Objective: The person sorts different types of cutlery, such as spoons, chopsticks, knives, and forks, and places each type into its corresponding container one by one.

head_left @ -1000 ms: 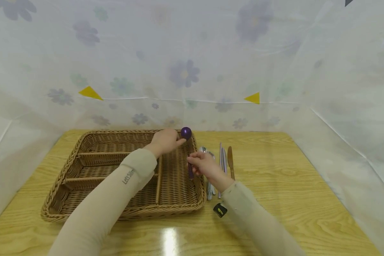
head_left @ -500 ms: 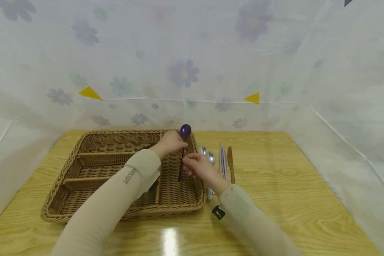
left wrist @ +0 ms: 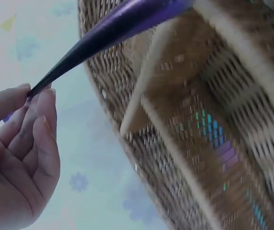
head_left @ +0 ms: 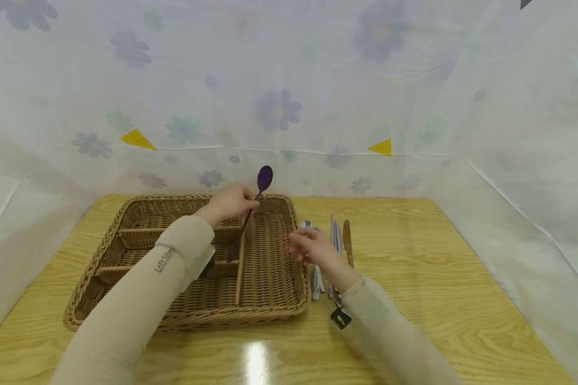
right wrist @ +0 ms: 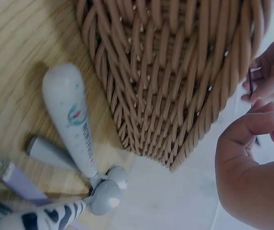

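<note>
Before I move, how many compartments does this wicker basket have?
4: long right compartment, far-left compartment, middle-left compartment and near-left compartment. The left arm partly hides the last three.

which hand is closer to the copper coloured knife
Right. The right hand is left of the knife, other cutlery between; the left hand is farther off, above the basket, pinching the purple spoon.

Booth (head_left: 525, 123) of flowered sheeting (head_left: 318, 75) around table (head_left: 424, 278)

Yellow triangles (head_left: 380, 147) on flowered sheeting (head_left: 318, 69)
</note>
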Tool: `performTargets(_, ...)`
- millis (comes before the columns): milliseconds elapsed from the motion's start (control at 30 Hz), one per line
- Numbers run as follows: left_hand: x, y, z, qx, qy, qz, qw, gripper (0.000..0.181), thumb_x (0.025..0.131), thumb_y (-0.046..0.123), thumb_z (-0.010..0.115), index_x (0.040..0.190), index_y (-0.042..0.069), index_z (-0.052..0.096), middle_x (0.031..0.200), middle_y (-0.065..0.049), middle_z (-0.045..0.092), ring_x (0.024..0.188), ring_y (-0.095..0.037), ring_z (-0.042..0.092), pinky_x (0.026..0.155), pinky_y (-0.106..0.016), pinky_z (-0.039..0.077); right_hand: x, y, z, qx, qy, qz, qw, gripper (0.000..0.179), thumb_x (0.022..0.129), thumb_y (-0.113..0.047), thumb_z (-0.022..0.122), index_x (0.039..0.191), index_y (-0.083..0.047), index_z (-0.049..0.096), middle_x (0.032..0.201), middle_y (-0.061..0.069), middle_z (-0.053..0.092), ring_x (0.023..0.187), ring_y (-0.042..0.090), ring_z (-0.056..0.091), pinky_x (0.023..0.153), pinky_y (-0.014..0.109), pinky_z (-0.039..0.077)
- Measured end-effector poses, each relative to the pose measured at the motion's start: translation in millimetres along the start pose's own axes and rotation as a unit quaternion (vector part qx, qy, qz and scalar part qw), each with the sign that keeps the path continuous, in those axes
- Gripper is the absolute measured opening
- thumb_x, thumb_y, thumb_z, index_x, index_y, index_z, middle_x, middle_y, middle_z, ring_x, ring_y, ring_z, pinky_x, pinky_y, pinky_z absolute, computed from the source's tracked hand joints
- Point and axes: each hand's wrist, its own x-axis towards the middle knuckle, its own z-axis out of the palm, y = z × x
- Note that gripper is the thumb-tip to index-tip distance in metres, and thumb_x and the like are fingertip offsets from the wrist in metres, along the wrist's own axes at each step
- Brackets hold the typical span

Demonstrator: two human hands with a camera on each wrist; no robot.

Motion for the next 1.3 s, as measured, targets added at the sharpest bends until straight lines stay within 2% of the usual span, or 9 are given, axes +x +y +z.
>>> performTargets(100, -4.7, -6.7, -7.0, 0.004, 0.003, 0.019, 0.9998, 0.030, 0.096, 0.022, 0.052, 0.073, 0.010, 0.067, 0.061, -0.006, 0.060, 0.055, -0.019, 0.053, 0.056, -0.026, 0.039, -0.2, 2.6, -8.5, 0.011, 0.004, 0.002, 0.9999, 0.036, 0.099, -0.025, 0.047, 0.125, 0.000, 0.049, 0.082, 0.001, 0.059, 0.060, 0.009, 0.049, 0.060, 0.026, 0.040)
performTargets(267, -13.9, -19.1, -13.8, 0.036, 0.001, 0.042, 0.9985, 0.037, 0.096, 0.019, 0.052, 0.059, 0.014, 0.052, 0.049, 0.003, 0.042, 0.043, -0.011, 0.034, 0.050, -0.027, 0.034, 0.5, 8.2, -28.7, 0.031, 0.025, 0.004, 0.9992, 0.040, 0.099, -0.027, 0.045, 0.128, 0.002, 0.047, 0.082, 0.002, 0.057, 0.062, 0.010, 0.049, 0.059, 0.024, 0.041)
performTargets(500, -24.8, -39.0, -14.1, 0.114, 0.005, 0.036, 0.9928, 0.042, 0.094, 0.019, 0.056, 0.055, 0.017, 0.041, 0.048, 0.005, 0.034, 0.044, -0.009, 0.030, 0.047, -0.025, 0.027, -3.4, 9.5, -50.3, 0.049, 0.059, 0.012, 0.9970, 0.038, 0.100, -0.026, 0.043, 0.126, 0.002, 0.045, 0.076, -0.004, 0.055, 0.058, 0.006, 0.046, 0.056, 0.021, 0.040)
performTargets(667, -32.1, -50.3, -11.5, 0.183, -0.006, 0.038, 0.9824, 0.041, 0.092, 0.018, 0.059, 0.056, 0.018, 0.039, 0.052, 0.004, 0.032, 0.048, -0.010, 0.030, 0.048, -0.025, 0.027, -5.4, 11.6, -57.9, 0.059, 0.063, 0.019, 0.9961, 0.038, 0.100, -0.026, 0.043, 0.127, 0.001, 0.043, 0.075, -0.006, 0.055, 0.058, 0.005, 0.046, 0.057, 0.020, 0.040)
performTargets(767, -34.8, -57.2, -9.5, 0.213, -0.022, 0.038, 0.9761, 0.042, 0.091, 0.016, 0.061, 0.059, 0.018, 0.034, 0.056, 0.004, 0.028, 0.052, -0.010, 0.027, 0.051, -0.026, 0.024, -6.4, 13.6, -59.2, 0.062, 0.063, 0.025, 0.9958, 0.036, 0.100, -0.026, 0.043, 0.125, 0.000, 0.044, 0.074, -0.006, 0.055, 0.057, 0.005, 0.046, 0.056, 0.020, 0.040)
performTargets(867, -37.5, -65.5, -7.8, 0.236, -0.042, 0.036, 0.9701, 0.039, 0.089, 0.016, 0.063, 0.060, 0.017, 0.038, 0.056, 0.004, 0.030, 0.053, -0.010, 0.028, 0.051, -0.026, 0.025, -7.2, 14.8, -59.0, 0.061, 0.060, 0.027, 0.9959, 0.034, 0.101, -0.026, 0.042, 0.124, -0.001, 0.045, 0.074, -0.006, 0.055, 0.057, 0.005, 0.046, 0.057, 0.021, 0.040)
performTargets(1100, -43.9, -85.6, -2.0, 0.250, -0.106, 0.041, 0.9615, 0.045, 0.089, 0.009, 0.062, 0.061, 0.018, 0.027, 0.058, 0.005, 0.020, 0.053, -0.010, 0.019, 0.052, -0.026, 0.020, -8.2, 16.1, -62.3, 0.065, 0.060, 0.022, 0.9959, 0.040, 0.100, -0.027, 0.043, 0.129, 0.001, 0.043, 0.076, -0.005, 0.055, 0.059, 0.004, 0.045, 0.056, 0.020, 0.040)
performTargets(1200, -46.4, -90.7, -0.3, 0.271, -0.125, 0.043, 0.9534, 0.038, 0.088, 0.009, 0.063, 0.063, 0.017, 0.036, 0.058, 0.006, 0.028, 0.054, -0.009, 0.025, 0.053, -0.026, 0.025, -8.4, 18.1, -65.4, 0.063, 0.063, 0.019, 0.9958, 0.043, 0.101, -0.027, 0.043, 0.132, 0.002, 0.042, 0.075, -0.006, 0.055, 0.059, 0.005, 0.044, 0.056, 0.020, 0.040)
performTargets(1300, -48.0, -93.8, 1.7, 0.289, -0.136, 0.040, 0.9469, 0.037, 0.087, 0.009, 0.065, 0.064, 0.017, 0.038, 0.058, 0.005, 0.029, 0.055, -0.009, 0.027, 0.053, -0.026, 0.027, -8.2, 19.2, -68.0, 0.059, 0.067, 0.012, 0.9960, 0.041, 0.101, -0.027, 0.043, 0.129, 0.002, 0.044, 0.075, -0.006, 0.055, 0.059, 0.004, 0.045, 0.055, 0.020, 0.040)
